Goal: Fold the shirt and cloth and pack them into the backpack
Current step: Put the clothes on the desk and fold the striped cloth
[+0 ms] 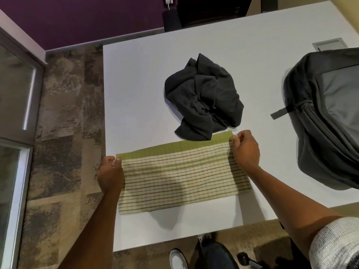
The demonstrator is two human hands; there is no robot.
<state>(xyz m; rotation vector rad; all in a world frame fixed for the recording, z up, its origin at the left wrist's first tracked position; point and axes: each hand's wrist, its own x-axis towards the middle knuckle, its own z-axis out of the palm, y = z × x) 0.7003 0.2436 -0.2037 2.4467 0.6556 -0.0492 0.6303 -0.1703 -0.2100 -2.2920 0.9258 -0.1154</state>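
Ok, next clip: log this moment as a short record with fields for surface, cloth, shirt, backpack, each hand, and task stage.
surface: white table
cloth: green striped cloth flat at the near edge, folded over once
shirt: dark shirt crumpled in a heap, its near edge overlapping the cloth's far edge
backpack: dark backpack on the table's right side, lying open
left hand: left hand pinches the cloth's far left corner
right hand: right hand pinches the far right corner
stage: cloth mid-fold, shirt unfolded, neither packed

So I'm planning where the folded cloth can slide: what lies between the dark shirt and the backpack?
In the head view, only bare white table lies between the crumpled shirt and the backpack; the backpack's strap tab pokes into that gap.
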